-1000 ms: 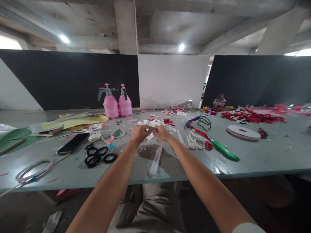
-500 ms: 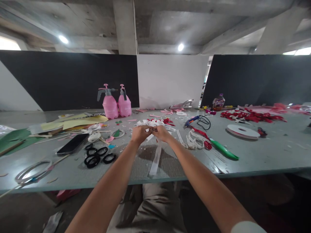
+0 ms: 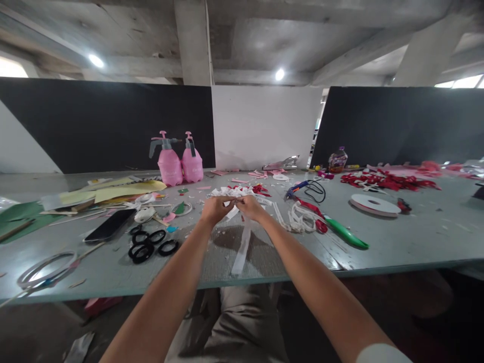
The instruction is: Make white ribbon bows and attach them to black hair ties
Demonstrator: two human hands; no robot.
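White ribbon (image 3: 241,249), held in grip of right hand (image 3: 251,207); left hand (image 3: 215,209) adjoining, its hold unclear; pink sprayers (image 3: 170,169), lettering too small to read.

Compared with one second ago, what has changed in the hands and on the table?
Nothing visibly moved, was taken or released; only the whole view shifted slightly. The left hand and right hand stay close together; the white strip, phone and black rings stay put.

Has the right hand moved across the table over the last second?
No, not noticeably: the right hand keeps about the same place relative to the pink spray bottles. Both sit slightly further left in the picture, shifted together.
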